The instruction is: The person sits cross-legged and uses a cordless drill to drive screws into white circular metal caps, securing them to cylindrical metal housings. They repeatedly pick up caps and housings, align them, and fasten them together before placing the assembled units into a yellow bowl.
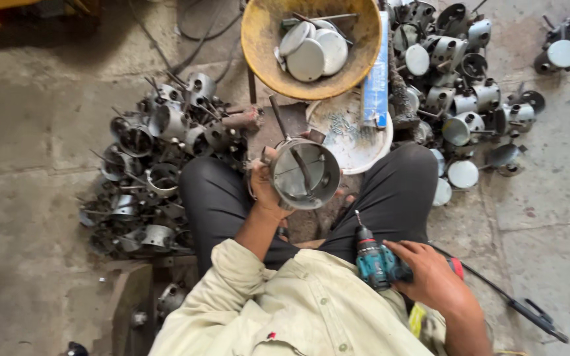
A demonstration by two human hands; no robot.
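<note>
Cream shirt [285, 310] fills the bottom edge. Right hand [430, 280] has its fingers wrapped around a teal drill [376, 260] resting on the right thigh, bit pointing up and away from the body. Left hand [268, 188] grips the rim of a metal ring [306, 173] between the knees, open end facing the camera, a rod sticking up-left from it. Piles of similar rings [146, 178] lie on the floor at left and right; a yellow bowl [262, 46] holds discs [315, 49] ahead

The yellow basin [258, 46] is running off the frame's top edge. The right hand [430, 277] is covering the drill's [374, 260] grip, and the lower edge is cutting off that forearm.
</note>
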